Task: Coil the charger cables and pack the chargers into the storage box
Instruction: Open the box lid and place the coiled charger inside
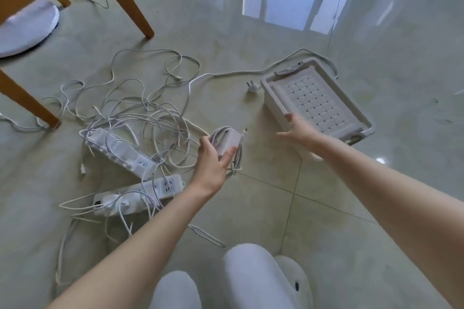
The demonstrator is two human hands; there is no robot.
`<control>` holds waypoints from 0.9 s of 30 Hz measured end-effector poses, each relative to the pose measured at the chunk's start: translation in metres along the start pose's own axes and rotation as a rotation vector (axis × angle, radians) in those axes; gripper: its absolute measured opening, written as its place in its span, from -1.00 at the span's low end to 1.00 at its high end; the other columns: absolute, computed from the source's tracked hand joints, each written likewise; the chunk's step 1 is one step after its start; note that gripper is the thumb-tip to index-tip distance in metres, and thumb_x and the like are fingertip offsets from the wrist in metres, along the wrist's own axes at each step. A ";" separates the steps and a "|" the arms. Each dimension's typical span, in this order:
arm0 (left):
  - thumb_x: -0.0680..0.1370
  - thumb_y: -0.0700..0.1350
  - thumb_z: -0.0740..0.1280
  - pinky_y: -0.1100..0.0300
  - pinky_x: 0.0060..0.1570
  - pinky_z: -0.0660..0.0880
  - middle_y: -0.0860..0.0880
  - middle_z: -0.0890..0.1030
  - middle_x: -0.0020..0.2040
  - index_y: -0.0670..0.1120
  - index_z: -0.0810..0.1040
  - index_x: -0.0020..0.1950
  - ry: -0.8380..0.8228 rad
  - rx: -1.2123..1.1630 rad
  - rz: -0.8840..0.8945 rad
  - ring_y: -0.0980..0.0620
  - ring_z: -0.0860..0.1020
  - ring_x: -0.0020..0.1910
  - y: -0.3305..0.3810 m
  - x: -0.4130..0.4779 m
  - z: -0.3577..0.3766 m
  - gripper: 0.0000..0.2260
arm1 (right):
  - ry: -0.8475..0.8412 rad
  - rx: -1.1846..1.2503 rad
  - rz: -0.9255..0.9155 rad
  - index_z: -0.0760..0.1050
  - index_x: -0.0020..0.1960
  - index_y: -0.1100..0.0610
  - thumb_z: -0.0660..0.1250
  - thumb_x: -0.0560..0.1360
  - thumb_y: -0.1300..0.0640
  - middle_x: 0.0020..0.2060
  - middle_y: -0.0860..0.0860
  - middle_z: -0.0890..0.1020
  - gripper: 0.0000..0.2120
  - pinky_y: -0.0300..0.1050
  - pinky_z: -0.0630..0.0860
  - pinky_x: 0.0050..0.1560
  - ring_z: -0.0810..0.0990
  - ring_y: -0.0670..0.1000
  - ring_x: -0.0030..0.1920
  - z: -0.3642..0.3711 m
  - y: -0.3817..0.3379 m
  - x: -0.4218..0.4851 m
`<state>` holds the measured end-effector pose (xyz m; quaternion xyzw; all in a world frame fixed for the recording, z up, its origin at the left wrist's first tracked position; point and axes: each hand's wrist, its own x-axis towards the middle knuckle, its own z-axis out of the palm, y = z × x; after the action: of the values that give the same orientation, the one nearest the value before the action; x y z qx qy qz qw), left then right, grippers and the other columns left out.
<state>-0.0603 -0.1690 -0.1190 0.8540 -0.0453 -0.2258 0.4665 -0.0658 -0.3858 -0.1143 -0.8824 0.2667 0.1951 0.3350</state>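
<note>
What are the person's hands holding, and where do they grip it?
Left hand grips the white charger around its body, coiled cable included; right hand holds nothing.

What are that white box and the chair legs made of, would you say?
The storage box looks like moulded white plastic, matt, with a woven-pattern base. The chair leg looks like wood, orange-brown and smooth; its grain is too blurred to confirm.

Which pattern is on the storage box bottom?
A white basket-weave on the storage box bottom; head view.
</note>
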 end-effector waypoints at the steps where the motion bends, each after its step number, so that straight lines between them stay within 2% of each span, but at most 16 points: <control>1: 0.57 -0.04 0.28 0.26 0.07 0.27 -0.22 0.39 0.24 -0.22 0.23 0.25 -0.008 0.022 0.001 -0.11 0.39 0.22 -0.006 0.005 0.006 -0.61 | 0.021 -0.015 0.008 0.12 0.47 0.22 0.35 0.49 0.17 0.40 0.15 0.31 -0.35 -0.11 0.26 0.31 0.33 0.12 0.37 0.000 0.008 0.009; 4: 0.57 -0.01 0.28 0.19 0.13 0.31 -0.18 0.38 0.25 -0.21 0.23 0.26 -0.034 0.060 -0.005 -0.10 0.39 0.22 -0.015 0.015 0.022 -0.59 | 0.067 -0.185 0.008 0.10 0.48 0.21 0.35 0.48 0.16 0.40 0.17 0.29 -0.33 -0.03 0.23 0.36 0.29 0.14 0.38 0.005 0.028 0.035; 7: 0.56 0.01 0.28 0.09 0.17 0.36 -0.15 0.39 0.23 -0.20 0.23 0.25 -0.043 0.047 -0.020 -0.09 0.40 0.20 -0.023 0.025 0.036 -0.59 | 0.054 -0.312 -0.003 0.20 0.39 0.25 0.35 0.49 0.13 0.35 0.19 0.32 -0.43 -0.01 0.29 0.29 0.31 0.17 0.33 0.015 0.041 0.053; 11: 0.56 0.02 0.27 -0.03 0.17 0.42 -0.15 0.43 0.17 -0.12 0.21 0.14 0.002 -0.035 -0.045 -0.15 0.46 0.17 -0.029 0.036 0.049 -0.67 | 0.178 -0.426 -0.102 0.27 0.29 0.25 0.14 0.48 0.41 0.30 0.17 0.33 -0.61 0.01 0.31 0.21 0.28 0.17 0.29 0.026 0.051 0.061; 14: 0.57 0.00 0.27 -0.04 0.19 0.44 -0.12 0.42 0.13 -0.09 0.20 0.11 0.094 -0.140 -0.082 -0.16 0.48 0.17 -0.028 0.039 0.058 -0.70 | 0.226 -0.384 -0.186 0.32 0.26 0.19 0.14 0.44 0.43 0.21 0.13 0.40 -0.59 -0.03 0.32 0.14 0.29 0.14 0.23 0.032 0.060 0.057; 17: 0.56 0.07 0.25 -0.19 0.16 0.46 -0.10 0.44 0.12 -0.07 0.20 0.09 0.160 -0.252 -0.099 -0.19 0.52 0.13 -0.024 0.042 0.067 -0.69 | 0.171 -0.349 -0.266 0.30 0.33 0.10 0.20 0.40 0.40 0.19 0.05 0.41 -0.47 -0.04 0.36 0.09 0.31 0.09 0.22 0.042 0.063 0.041; 22: 0.50 0.22 0.23 -0.19 0.12 0.48 -0.08 0.48 0.04 0.08 0.22 0.01 0.184 -0.293 0.021 -0.19 0.55 0.05 -0.006 0.038 0.073 -0.70 | 0.089 -0.276 -0.491 0.40 0.31 0.08 0.13 0.32 0.51 0.21 0.00 0.49 -0.36 -0.10 0.35 0.16 0.37 0.06 0.21 0.063 0.070 0.014; 27: 0.47 0.26 0.23 -0.18 0.11 0.48 -0.01 0.47 -0.01 -0.03 0.22 0.07 0.167 -0.264 0.104 -0.17 0.55 0.05 0.002 0.039 0.076 -0.58 | -0.064 -0.087 -0.586 0.53 0.18 0.08 0.11 0.26 0.53 0.09 -0.04 0.55 -0.39 -0.14 0.39 0.16 0.42 -0.01 0.17 0.079 0.076 -0.006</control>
<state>-0.0574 -0.2399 -0.1661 0.7977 -0.0202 -0.1334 0.5878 -0.1288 -0.3767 -0.2037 -0.9287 -0.0187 0.1291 0.3472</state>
